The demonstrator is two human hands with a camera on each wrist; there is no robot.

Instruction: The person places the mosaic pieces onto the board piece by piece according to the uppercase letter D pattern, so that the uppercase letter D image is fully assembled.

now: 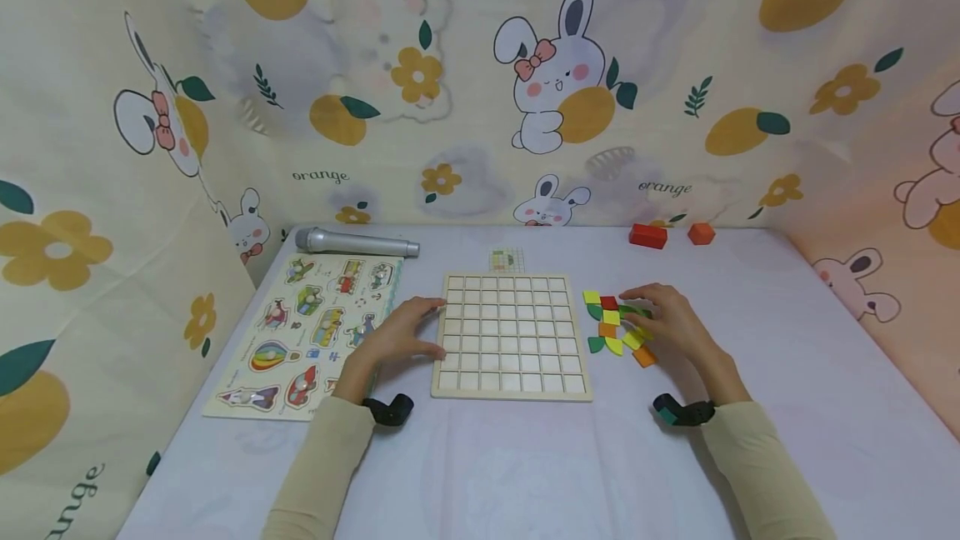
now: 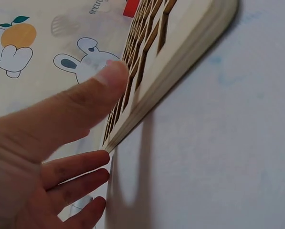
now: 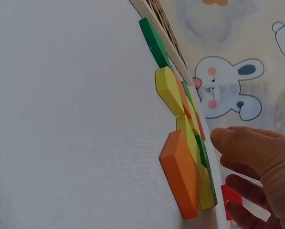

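Left hand [image 1: 405, 332] is resting flat on the desk [image 1: 525, 457] with its fingers straight, and its fingertips are touching the nine o'clock edge of the wooden grid board [image 1: 512, 335]. It is not gripping anything. Right hand [image 1: 667, 319] is lying over a little pile of colored tiles [image 1: 613, 325] at the three o'clock side of the board. Its fingers are bending down onto the tiles, but I cannot tell if it is pinching one or only touching them. In the right wrist view the tiles [image 3: 185, 152] are lying close together, some leaning on each other, with an orange tile [image 3: 180, 174] on the outside. All the little squares in the board are looking empty. I think the tiles could go sliding apart if the right hand pushes down or sweeps sideways, because they are small and smooth. Two could lift together if the fingers grab too wide. The board could slip toward three o'clock and bump the pile if the left hand pushes instead of only holding it steady. A picture puzzle [image 1: 307, 332] is lying at nine o'clock, a gray microphone [image 1: 352, 242] at eleven o'clock, and two red and orange blocks [image 1: 667, 235] far off at one o'clock.
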